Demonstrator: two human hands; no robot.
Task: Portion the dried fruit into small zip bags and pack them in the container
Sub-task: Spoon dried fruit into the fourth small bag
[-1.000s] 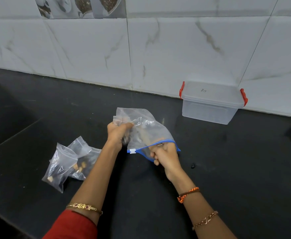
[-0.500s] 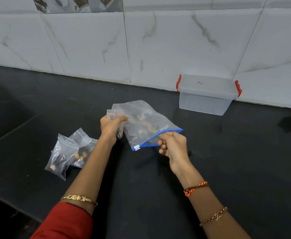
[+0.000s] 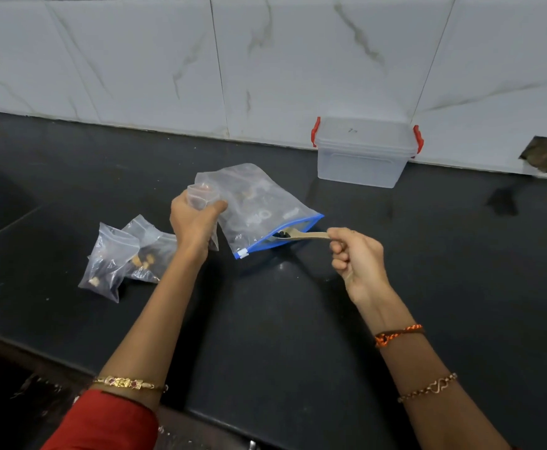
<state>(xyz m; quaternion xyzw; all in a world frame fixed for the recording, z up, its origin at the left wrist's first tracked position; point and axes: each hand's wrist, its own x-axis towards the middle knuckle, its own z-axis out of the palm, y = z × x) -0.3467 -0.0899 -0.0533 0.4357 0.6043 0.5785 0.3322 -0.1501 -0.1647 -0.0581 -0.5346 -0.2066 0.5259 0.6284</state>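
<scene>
**A:** Head view, the only one we have: the left hand (image 3: 197, 222) is clenched round the back corner of the large zip bag (image 3: 259, 209) and also pinches a small open bag (image 3: 200, 194) at its mouth. The right hand (image 3: 356, 258) grips the handle of a wooden spoon (image 3: 301, 235) between fingertips, the bowl just at the large bag's blue-edged opening with a few dark pieces of dried fruit (image 3: 281, 234) on it.

**B:** Where's the risk?

**A:** The load is shallow and the spoon is held far back on the handle. I'd judge that a tilt on the way across to the small bag would roll pieces onto the black worktop (image 3: 265, 319), where dark fruit is hard to spot.

**B:** And the bags?

**A:** The small bag's mouth is narrow and held by one hand only; if it folds shut, the spoon would tip outside it. The large bag lies open towards the worktop, so lifting its back corner could spill more.

**B:** Anything finished?

**A:** Two filled small bags (image 3: 129, 254) lie left of the left arm. The container (image 3: 363, 157) stands by the tiled wall (image 3: 168, 60), lid on, well apart from both hands, so nothing looks packed yet.
</scene>
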